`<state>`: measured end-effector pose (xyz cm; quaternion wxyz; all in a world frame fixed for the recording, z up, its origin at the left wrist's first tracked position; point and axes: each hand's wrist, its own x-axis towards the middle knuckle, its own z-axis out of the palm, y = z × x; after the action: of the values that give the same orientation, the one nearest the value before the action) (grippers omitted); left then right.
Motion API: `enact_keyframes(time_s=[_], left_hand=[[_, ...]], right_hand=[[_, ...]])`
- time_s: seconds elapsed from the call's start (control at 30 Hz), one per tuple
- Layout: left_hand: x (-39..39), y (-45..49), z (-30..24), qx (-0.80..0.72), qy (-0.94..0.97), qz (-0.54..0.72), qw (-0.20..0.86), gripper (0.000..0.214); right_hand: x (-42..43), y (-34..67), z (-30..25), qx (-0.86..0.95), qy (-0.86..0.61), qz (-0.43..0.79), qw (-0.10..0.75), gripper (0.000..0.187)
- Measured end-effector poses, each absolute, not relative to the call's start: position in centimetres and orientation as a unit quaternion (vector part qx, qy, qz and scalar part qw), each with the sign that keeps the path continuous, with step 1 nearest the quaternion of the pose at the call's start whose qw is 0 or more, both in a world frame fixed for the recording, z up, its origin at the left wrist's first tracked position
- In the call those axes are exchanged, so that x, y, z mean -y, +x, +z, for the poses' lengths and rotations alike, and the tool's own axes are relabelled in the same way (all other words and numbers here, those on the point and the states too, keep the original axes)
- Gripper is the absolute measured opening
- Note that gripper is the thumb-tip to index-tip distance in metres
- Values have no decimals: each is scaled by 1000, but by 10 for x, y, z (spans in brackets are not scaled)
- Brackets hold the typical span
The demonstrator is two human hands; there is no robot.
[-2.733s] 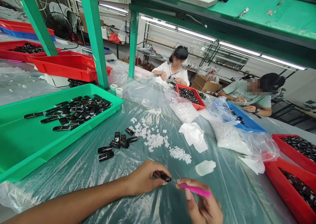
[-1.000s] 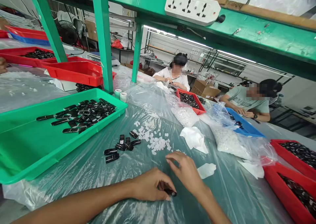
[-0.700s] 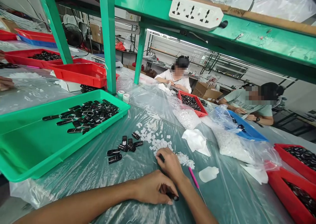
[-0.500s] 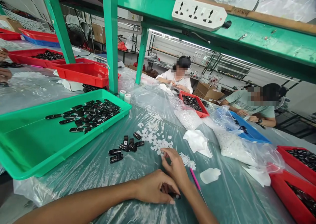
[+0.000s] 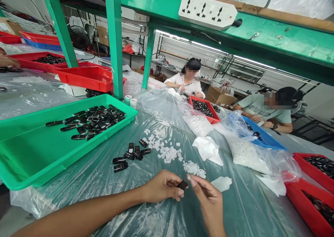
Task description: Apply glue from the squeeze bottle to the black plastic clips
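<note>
A small black plastic piece (image 5: 182, 184) sits between the thumb and fingers of my left hand (image 5: 164, 186). Close to its right end, my right hand (image 5: 208, 193) pinches a small whitish piece (image 5: 189, 177), mostly covered by the fingertips. Beyond my hands lie a heap of white pieces (image 5: 169, 154) and a second heap of smaller white bits (image 5: 194, 169). Several more black pieces (image 5: 134, 152) lie loose to the left. Many like them fill the right end of the green tray (image 5: 52, 164).
A white cloth or paper (image 5: 207, 150) and a translucent flat piece (image 5: 222, 184) lie to the right. Plastic bags of white pieces (image 5: 247, 157) and red trays (image 5: 308, 198) stand farther right. A green post (image 5: 114, 42) rises behind the tray. Two people sit opposite; another person's hand shows far left.
My right hand has come back from the white heap to the left hand's black piece. My left hand has lifted and turned, bringing that piece into plain view. The pink tool is now hidden.
</note>
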<state>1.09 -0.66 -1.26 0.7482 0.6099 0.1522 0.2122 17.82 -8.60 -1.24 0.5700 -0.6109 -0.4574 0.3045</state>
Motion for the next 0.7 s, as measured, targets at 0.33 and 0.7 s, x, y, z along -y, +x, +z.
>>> enact_keyframes(time_s=[0.33, 0.7], left_hand=[[6, 10, -9, -158, 672, 217, 690, 41], [9, 5, 8, -204, 740, 245, 591, 39]], right_hand=[[89, 168, -15, 522, -603, 254, 547, 18], [88, 165, -12, 523, -598, 286, 537, 25]])
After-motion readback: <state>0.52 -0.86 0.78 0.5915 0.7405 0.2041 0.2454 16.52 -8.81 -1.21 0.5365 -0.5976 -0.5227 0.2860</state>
